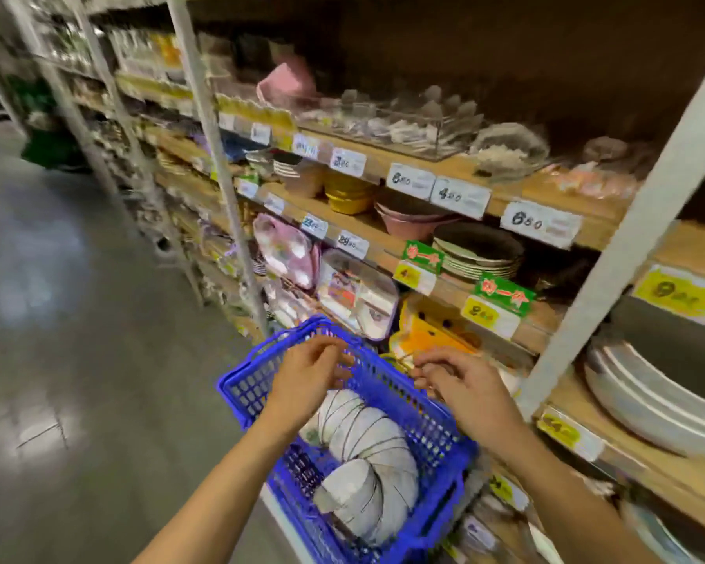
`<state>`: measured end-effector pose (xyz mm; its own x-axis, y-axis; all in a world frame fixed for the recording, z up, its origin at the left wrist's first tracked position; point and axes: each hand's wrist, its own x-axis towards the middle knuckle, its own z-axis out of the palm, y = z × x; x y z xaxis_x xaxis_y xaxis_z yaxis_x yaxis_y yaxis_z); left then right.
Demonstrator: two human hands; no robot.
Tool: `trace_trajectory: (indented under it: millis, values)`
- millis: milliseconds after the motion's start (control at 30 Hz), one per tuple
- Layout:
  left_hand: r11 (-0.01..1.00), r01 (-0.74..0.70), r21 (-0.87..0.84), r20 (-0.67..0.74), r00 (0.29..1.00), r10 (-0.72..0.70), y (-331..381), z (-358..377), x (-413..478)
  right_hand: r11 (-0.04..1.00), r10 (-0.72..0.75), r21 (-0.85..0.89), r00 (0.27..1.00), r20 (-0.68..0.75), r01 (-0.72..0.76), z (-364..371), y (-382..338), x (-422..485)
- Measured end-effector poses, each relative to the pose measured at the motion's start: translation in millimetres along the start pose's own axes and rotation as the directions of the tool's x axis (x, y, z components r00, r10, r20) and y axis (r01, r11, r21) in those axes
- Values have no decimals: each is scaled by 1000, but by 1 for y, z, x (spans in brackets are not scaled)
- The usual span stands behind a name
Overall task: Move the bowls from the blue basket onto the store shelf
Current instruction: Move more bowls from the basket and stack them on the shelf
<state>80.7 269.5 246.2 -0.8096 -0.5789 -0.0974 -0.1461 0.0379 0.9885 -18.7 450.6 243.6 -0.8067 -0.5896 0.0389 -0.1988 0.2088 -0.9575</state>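
Bowls: one curved row of them nested on their sides inside the blue basket, white with thin dark lines. Frame is blurred, so I can't get an exact count; somewhere near ten rims show.

One basket, sitting low, just beside the store shelf on my right.

Two hands, both empty. My left hand is above the far end of the basket, fingers loosely curled and apart, not touching the bowls. My right hand is over the basket's right rim, fingers half-curled, gripping nothing.

Shelf side, counted as far as blur allows: one stack of yellow bowls, one pink bowl stack, one stack of dark-topped plates on the middle board. Large pale plates stacked on the lower board at right, count unclear. One clear tray of glassware on the upper board. White price tags along the board edges; two green labels below them.
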Motion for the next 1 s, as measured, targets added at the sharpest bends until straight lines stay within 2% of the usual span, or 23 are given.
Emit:
trace_trajectory:
  millis: [67,167,267,367,467,567,700,833,900,1000]
  values:
    - [989,128,79,20,991,-130,-34,-18,18,985,162,-60,986,44,-159,35,25,18]
    - [941,284,185,21,956,-293,-83,-28,42,912,385,-191,919,86,-364,73,61,33]
    - [857,367,361,1,919,-393,-126,-26,61,801,541,-387,830,139,-457,95,96,42]
    - [758,419,499,6,873,-487,-164,-15,72,674,641,-597,746,181,-434,109,127,50]
    - [663,471,582,39,798,-601,-201,-4,77,599,686,-679,708,164,-424,121,160,59]
    - [605,506,615,29,752,-659,-231,4,80,509,718,-803,667,199,-309,132,195,68]
    - [534,550,642,-19,708,-706,-258,12,86,434,755,-875,617,222,-217,141,222,75]
    - [419,600,681,-59,615,-786,-288,21,88,395,765,-912,589,261,-108,148,235,84]
    - [346,649,677,-93,542,-835,-299,28,86,364,757,-928,606,244,-82,151,241,87]
    - [276,672,687,-123,482,-867,-318,39,83,346,743,-937,627,236,-58,154,248,95]
